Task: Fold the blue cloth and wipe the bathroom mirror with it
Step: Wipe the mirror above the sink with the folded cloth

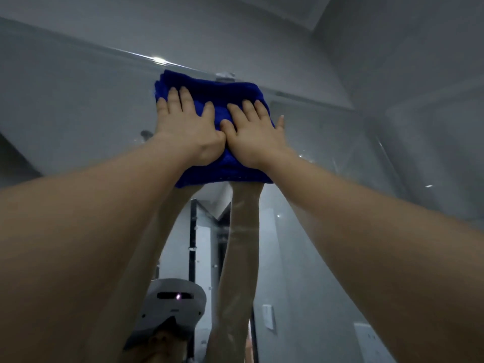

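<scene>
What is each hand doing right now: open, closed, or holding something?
Left hand: open, fingers flat, pressing the blue cloth against the mirror.
Right hand: open, fingers flat, pressing the blue cloth too.

Left grip (187,124) and right grip (258,136) press flat, raised high, touching side by side.

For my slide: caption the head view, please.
The left hand and right hand press the folded cloth on the mirror, near its top.
</scene>
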Demonstrator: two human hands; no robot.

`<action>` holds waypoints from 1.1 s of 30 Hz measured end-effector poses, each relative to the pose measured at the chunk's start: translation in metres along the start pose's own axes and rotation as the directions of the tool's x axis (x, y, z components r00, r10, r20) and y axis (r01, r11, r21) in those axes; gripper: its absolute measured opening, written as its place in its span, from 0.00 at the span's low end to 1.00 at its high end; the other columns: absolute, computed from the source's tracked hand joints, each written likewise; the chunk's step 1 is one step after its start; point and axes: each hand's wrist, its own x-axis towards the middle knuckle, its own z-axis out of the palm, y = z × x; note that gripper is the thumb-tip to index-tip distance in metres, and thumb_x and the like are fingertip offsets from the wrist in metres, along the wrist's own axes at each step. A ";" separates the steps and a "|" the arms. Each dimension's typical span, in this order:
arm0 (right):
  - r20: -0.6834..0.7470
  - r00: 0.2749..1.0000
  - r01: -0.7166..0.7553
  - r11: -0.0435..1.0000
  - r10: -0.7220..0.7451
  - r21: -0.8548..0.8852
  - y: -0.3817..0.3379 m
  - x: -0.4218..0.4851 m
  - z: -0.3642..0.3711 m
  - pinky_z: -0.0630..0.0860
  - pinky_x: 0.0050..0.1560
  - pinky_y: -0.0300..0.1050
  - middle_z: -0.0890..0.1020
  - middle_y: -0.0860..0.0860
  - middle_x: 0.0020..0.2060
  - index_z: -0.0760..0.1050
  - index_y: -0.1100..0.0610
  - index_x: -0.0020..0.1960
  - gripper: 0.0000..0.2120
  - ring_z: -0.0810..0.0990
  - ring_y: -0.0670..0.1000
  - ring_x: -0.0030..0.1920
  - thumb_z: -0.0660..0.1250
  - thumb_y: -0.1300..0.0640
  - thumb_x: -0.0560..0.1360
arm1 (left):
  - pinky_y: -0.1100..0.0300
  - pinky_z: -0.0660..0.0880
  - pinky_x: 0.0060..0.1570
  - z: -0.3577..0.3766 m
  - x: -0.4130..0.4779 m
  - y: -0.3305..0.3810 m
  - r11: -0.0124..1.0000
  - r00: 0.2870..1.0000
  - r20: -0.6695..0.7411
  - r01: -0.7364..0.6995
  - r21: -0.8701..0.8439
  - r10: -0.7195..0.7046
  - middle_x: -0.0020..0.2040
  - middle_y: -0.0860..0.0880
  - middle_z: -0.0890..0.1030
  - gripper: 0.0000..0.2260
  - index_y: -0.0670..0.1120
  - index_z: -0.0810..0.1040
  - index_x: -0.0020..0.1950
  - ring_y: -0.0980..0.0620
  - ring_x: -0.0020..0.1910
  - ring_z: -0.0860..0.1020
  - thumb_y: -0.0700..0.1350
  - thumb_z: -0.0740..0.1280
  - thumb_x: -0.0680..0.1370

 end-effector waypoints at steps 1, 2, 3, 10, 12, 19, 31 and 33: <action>-0.001 1.000 -0.014 1.000 0.014 0.003 0.009 -0.004 0.000 0.38 0.71 0.63 0.48 0.50 0.77 0.49 0.48 0.76 0.25 0.42 0.51 0.76 0.43 0.45 0.81 | 0.44 0.40 0.72 0.003 0.000 0.010 1.000 1.000 0.000 -0.015 0.003 0.015 0.76 0.37 0.42 0.27 0.49 0.46 0.76 0.39 0.75 0.41 0.56 0.47 0.79; -0.005 1.000 -0.029 1.000 0.029 0.006 0.019 -0.008 0.000 0.38 0.71 0.63 0.48 0.50 0.77 0.49 0.48 0.76 0.25 0.42 0.51 0.76 0.43 0.45 0.81 | 0.44 0.40 0.72 0.005 0.000 0.019 1.000 1.000 -0.001 -0.029 0.006 0.029 0.76 0.37 0.42 0.27 0.49 0.46 0.76 0.38 0.75 0.41 0.56 0.47 0.79; -0.009 0.999 -0.043 0.999 0.043 0.007 0.028 -0.013 0.000 0.38 0.71 0.63 0.48 0.50 0.77 0.49 0.48 0.76 0.25 0.42 0.51 0.76 0.44 0.45 0.81 | 0.44 0.40 0.72 0.007 0.000 0.029 0.999 0.999 -0.001 -0.043 0.008 0.043 0.76 0.37 0.42 0.27 0.49 0.46 0.76 0.38 0.75 0.41 0.56 0.47 0.79; -0.003 0.989 -0.147 0.989 0.147 0.023 0.091 -0.045 -0.001 0.39 0.71 0.63 0.47 0.50 0.77 0.48 0.49 0.77 0.25 0.41 0.51 0.76 0.43 0.46 0.81 | 0.45 0.39 0.71 0.024 -0.008 0.096 0.990 0.990 -0.001 -0.138 -0.010 0.138 0.76 0.38 0.41 0.27 0.49 0.45 0.76 0.39 0.75 0.40 0.56 0.46 0.79; 0.002 0.985 -0.175 0.984 0.175 0.016 0.108 -0.056 -0.001 0.39 0.71 0.63 0.47 0.49 0.77 0.48 0.49 0.77 0.25 0.41 0.51 0.76 0.43 0.46 0.81 | 0.45 0.39 0.72 0.029 -0.012 0.115 0.986 0.986 -0.005 -0.167 -0.020 0.167 0.76 0.38 0.41 0.27 0.49 0.46 0.76 0.39 0.75 0.40 0.56 0.45 0.79; 0.021 0.960 -0.280 0.960 0.280 -0.005 0.169 -0.100 0.000 0.40 0.71 0.64 0.47 0.49 0.77 0.47 0.49 0.77 0.25 0.41 0.50 0.76 0.43 0.45 0.81 | 0.45 0.39 0.72 0.046 -0.030 0.181 0.961 0.962 0.004 -0.274 -0.036 0.274 0.76 0.37 0.42 0.27 0.48 0.46 0.76 0.39 0.75 0.40 0.56 0.44 0.79; 0.083 0.901 -0.416 0.903 0.425 -0.103 0.226 -0.163 0.002 0.39 0.71 0.63 0.46 0.50 0.77 0.44 0.49 0.77 0.25 0.42 0.52 0.76 0.40 0.46 0.81 | 0.46 0.39 0.72 0.065 -0.067 0.254 0.924 0.925 0.018 -0.380 -0.033 0.381 0.76 0.38 0.43 0.27 0.46 0.46 0.76 0.40 0.75 0.41 0.56 0.43 0.80; 0.097 0.896 -0.422 0.899 0.434 -0.119 0.225 -0.168 0.001 0.40 0.72 0.62 0.46 0.51 0.77 0.44 0.50 0.77 0.25 0.42 0.53 0.76 0.40 0.46 0.81 | 0.46 0.39 0.72 0.065 -0.070 0.256 0.920 0.920 0.036 -0.390 -0.032 0.391 0.76 0.38 0.42 0.27 0.47 0.45 0.76 0.40 0.75 0.41 0.57 0.43 0.80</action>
